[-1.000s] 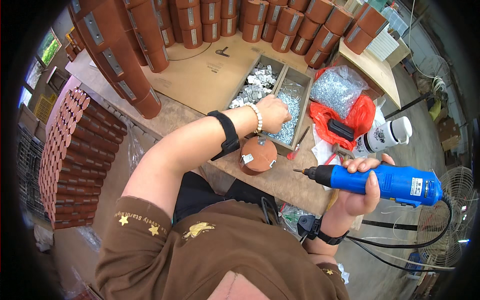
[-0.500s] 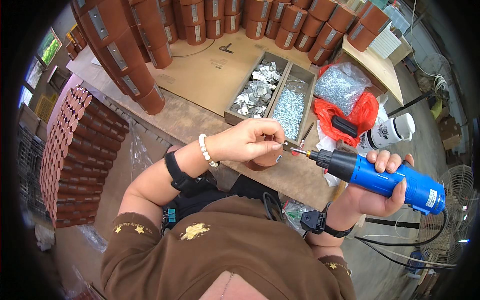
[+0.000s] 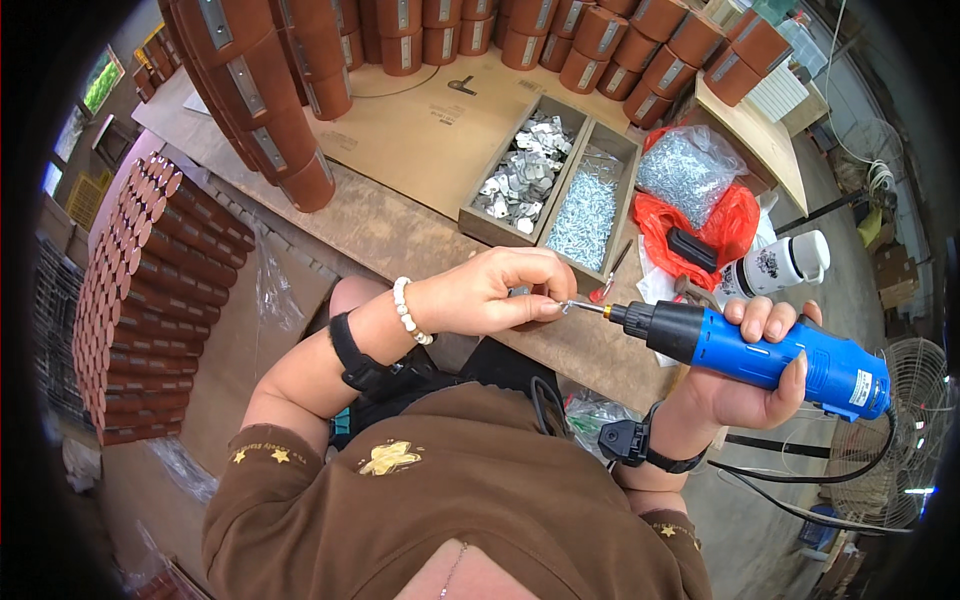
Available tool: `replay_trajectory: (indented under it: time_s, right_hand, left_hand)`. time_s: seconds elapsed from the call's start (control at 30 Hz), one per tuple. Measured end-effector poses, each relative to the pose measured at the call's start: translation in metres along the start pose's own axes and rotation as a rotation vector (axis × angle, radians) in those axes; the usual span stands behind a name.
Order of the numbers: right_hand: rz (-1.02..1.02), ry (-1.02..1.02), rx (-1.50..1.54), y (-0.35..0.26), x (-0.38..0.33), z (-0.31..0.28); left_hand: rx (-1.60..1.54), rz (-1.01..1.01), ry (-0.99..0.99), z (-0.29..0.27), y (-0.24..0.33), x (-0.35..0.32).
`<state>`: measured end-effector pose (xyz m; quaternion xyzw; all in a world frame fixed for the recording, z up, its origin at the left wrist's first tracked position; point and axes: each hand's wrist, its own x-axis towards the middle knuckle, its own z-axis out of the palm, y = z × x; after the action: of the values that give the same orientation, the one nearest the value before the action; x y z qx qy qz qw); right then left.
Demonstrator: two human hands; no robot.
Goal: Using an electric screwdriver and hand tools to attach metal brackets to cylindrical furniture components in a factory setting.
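My left hand (image 3: 505,292), a beaded bracelet at its wrist, is closed with thumb and forefinger pinching a small silvery screw (image 3: 567,307). My right hand (image 3: 755,395) wraps around a blue and black electric screwdriver (image 3: 735,345), held nearly level and pointing left. Its thin bit (image 3: 590,306) reaches the screw at my left fingertips. Beyond my left hand, an open wooden box has one compartment of flat metal pieces (image 3: 525,175) and one of loose screws (image 3: 583,220). The brown cylinder seen earlier under my left hand is hidden.
Stacked brown cylinders with metal strips (image 3: 300,170) line the table's far side; more are piled at left (image 3: 160,300). Right of the box lie a red plastic bag (image 3: 725,235), a clear bag of screws (image 3: 690,170) and a white bottle (image 3: 790,262). A fan (image 3: 915,420) stands at right.
The screwdriver's bit has come to the screw in my left fingers; before, a gap lay between them. The brown cylinder under my left hand has gone from sight.
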<state>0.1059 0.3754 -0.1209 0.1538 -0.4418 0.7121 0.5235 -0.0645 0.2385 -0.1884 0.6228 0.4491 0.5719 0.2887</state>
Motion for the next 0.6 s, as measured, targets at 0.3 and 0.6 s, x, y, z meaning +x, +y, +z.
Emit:
replay_trajectory:
  time_s: [0.3,0.6]
  right_hand:
    - [0.003,-0.030,-0.043,0.001,-0.002,0.000]
    - [-0.027,-0.061,-0.097,0.004,-0.004,-0.002]
  left_hand:
    - [-0.347,-0.237,0.013,0.008,0.002,-0.004]
    - [-0.579,-0.307,0.124,0.016,-0.005,-0.005]
